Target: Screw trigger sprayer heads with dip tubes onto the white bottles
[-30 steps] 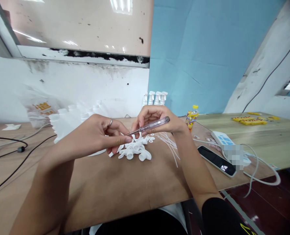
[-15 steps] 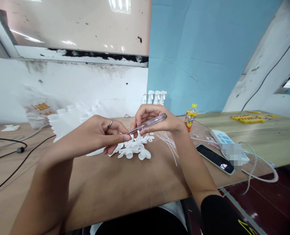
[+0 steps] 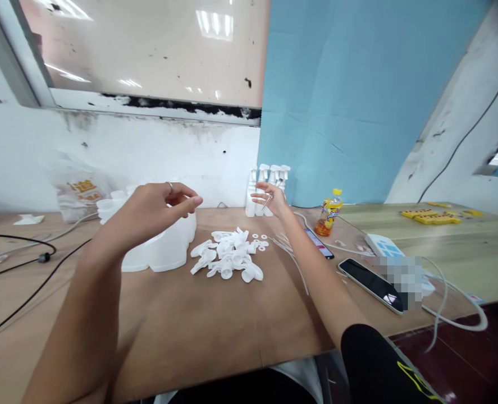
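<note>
My left hand (image 3: 160, 207), a ring on one finger, hovers over the white bottles (image 3: 164, 249) with its thumb apart from the curled fingers and nothing between them. Farther forward, my right hand (image 3: 273, 197) is in front of several white spray bottles (image 3: 252, 191) standing by the wall. A thin screwdriver (image 3: 267, 202) is held in it, the metal shaft pointing down and the handle mostly hidden by the hand. Between the arms lies a pile of white trigger spray heads (image 3: 232, 255), with small white rings (image 3: 262, 242) beside it.
Thin white tubes (image 3: 288, 249) lie under my right forearm. To the right are a drink bottle (image 3: 328, 216), a phone (image 3: 370, 285), another phone (image 3: 319, 244) and a power strip (image 3: 383, 247) with cables. A plastic bag (image 3: 78, 191) and black cables (image 3: 44, 257) are at the left.
My hands have moved apart. The left one has let go of the screwdriver's shaft, while the right one has carried the screwdriver forward to the standing spray bottles. The view has shifted slightly.
</note>
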Tool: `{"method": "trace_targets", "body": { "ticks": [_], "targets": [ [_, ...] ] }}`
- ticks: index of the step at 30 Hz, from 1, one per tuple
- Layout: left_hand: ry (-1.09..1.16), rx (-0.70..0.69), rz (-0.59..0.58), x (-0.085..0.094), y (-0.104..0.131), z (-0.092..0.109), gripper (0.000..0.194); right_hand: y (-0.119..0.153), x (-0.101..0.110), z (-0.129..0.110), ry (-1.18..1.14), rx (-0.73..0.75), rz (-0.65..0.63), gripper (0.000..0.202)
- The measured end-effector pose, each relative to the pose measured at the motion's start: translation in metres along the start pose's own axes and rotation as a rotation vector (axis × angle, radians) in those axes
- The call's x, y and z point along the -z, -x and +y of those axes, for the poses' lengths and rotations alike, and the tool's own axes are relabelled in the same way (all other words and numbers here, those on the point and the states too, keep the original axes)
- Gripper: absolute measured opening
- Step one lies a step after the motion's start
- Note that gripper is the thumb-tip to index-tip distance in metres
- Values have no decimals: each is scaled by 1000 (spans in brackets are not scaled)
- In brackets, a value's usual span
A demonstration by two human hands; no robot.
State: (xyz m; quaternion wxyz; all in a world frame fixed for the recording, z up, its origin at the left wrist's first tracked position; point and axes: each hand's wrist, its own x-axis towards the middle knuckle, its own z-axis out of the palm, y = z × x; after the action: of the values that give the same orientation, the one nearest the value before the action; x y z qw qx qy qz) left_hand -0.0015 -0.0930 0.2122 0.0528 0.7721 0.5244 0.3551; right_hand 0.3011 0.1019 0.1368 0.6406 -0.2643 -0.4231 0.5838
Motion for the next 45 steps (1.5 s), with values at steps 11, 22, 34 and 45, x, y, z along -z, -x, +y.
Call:
{"method": "trace_targets", "body": {
  "ticks": [11,22,34,45],
  "targets": [
    [36,51,-47,-1,-2,3,38,-62,-20,12,-288,-58,139,13],
    [480,64,28,-77,-43,-12,67,57,-70,-20,-237,101,-548,39],
    [987,161,-309,-67,-37,2,57,75,-76,-30,205,45,-424,29],
    [712,167,-126,-75,-31,2,47,84,-96,-11,252,110,-302,41]
  ]
}}
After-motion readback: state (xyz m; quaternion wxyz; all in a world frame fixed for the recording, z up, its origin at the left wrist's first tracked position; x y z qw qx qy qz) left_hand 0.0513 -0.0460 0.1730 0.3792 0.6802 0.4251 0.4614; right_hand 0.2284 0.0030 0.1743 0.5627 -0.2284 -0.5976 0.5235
